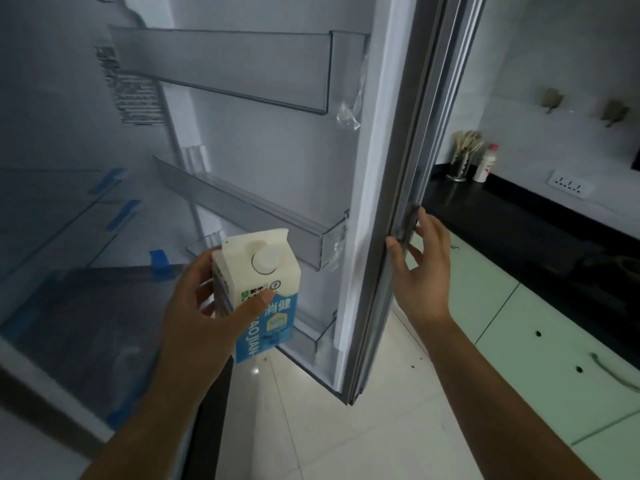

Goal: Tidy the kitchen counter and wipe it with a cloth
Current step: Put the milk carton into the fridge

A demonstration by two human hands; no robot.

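Note:
My left hand [194,306] grips a white and blue milk carton [263,292] with a round white cap, held upright in front of the open fridge. My right hand [422,271] holds the outer edge of the open fridge door [391,188], thumb on the inside, fingers wrapped around the outside. The door's clear shelves [242,206] hold nothing. The black kitchen counter [512,216] runs along the right wall, beyond the door.
The fridge interior [69,220] at left has glass shelves with strips of blue tape. On the counter's far end stand a utensil holder [462,161] and a white bottle [485,164]. Pale green cabinet fronts [540,334] sit below the counter. White tiled floor lies underfoot.

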